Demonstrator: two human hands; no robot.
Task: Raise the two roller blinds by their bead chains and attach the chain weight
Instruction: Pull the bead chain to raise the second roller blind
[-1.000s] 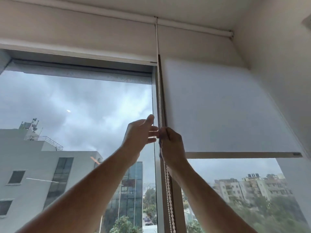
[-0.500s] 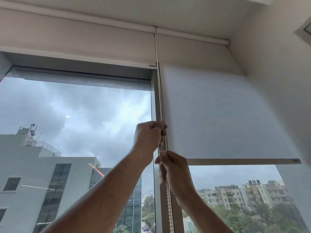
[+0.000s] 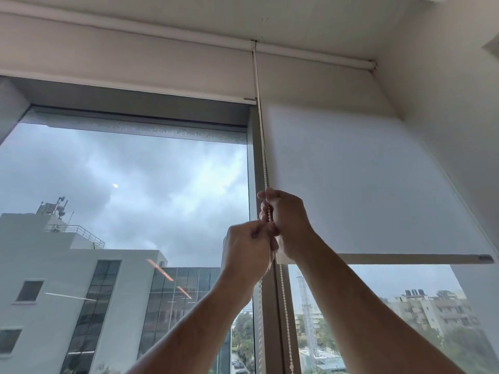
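Two white roller blinds hang side by side. The left blind (image 3: 129, 66) is rolled nearly to the top. The right blind (image 3: 364, 184) covers the upper half of its pane, and its bottom bar (image 3: 405, 259) is level with my wrists. A white bead chain (image 3: 262, 147) runs down along the window post between them. My right hand (image 3: 286, 220) is closed on the chain higher up. My left hand (image 3: 247, 252) grips it just below, touching the right hand. Two chain strands (image 3: 285, 306) hang beneath my hands. No chain weight is visible.
The grey window post (image 3: 272, 319) stands behind the chain. A white side wall (image 3: 445, 117) closes in on the right, and the ceiling (image 3: 243, 14) is just above the rollers. Buildings and cloudy sky show through the glass.
My left hand has gone from above the right hand to below it, and the right hand has gone up the chain. The right blind's bottom bar sits slightly higher against the buildings outside.
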